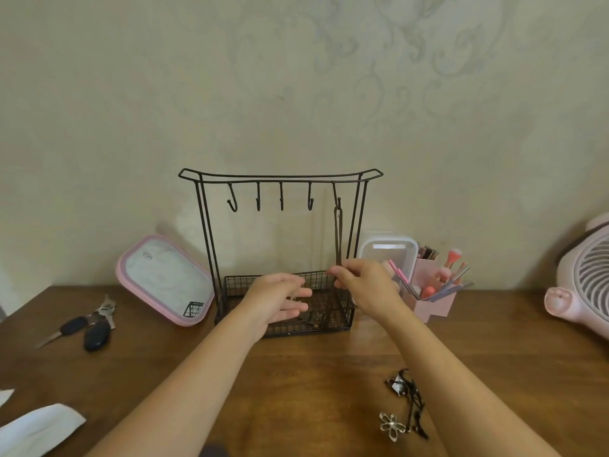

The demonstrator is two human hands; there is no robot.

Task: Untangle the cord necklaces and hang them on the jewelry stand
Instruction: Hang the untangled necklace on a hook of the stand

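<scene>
A black wire jewelry stand point(280, 175) with several hooks and a mesh basket base stands against the wall. One dark cord necklace point(338, 235) hangs from the rightmost hook, its pendant down in the basket. My right hand point(362, 285) pinches that cord near its lower part. Just left of it, my left hand point(280, 298) hovers in front of the basket with fingers spread and holds nothing. More cord necklaces point(407, 404) with a silver flower pendant lie in a tangle on the table at the lower right.
A pink-rimmed mirror point(164, 278) leans on the wall left of the stand. Keys point(89, 324) lie further left. A white box point(389, 252) and a pink brush holder point(431, 291) stand to the right, a pink fan point(583, 282) at the far right. White cloth point(36, 430) lies bottom left.
</scene>
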